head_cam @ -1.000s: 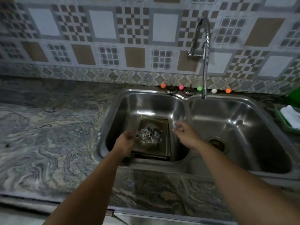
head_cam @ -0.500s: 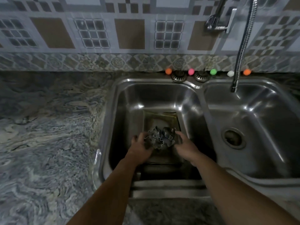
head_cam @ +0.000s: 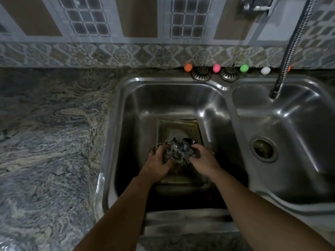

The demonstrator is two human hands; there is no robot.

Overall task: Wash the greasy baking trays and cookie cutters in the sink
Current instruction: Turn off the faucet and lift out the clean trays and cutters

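A stack of greasy, yellowish baking trays lies on the floor of the left basin of a steel double sink. A cluster of metal cookie cutters sits over the trays' near half. My left hand grips the cluster from the left, fingers curled around a wavy-edged cutter. My right hand holds the cluster's right side, fingertips curled on a rounded cutter. My hands hide the trays' near edge.
The flexible faucet hose hangs over the right basin, whose drain is open. Two sink strainers and small coloured balls line the back ledge. Marbled stone counter spreads to the left.
Both hands went from the tray's sides down into the left basin and closed in on the cookie cutters. The view tilted down and came nearer the sink.
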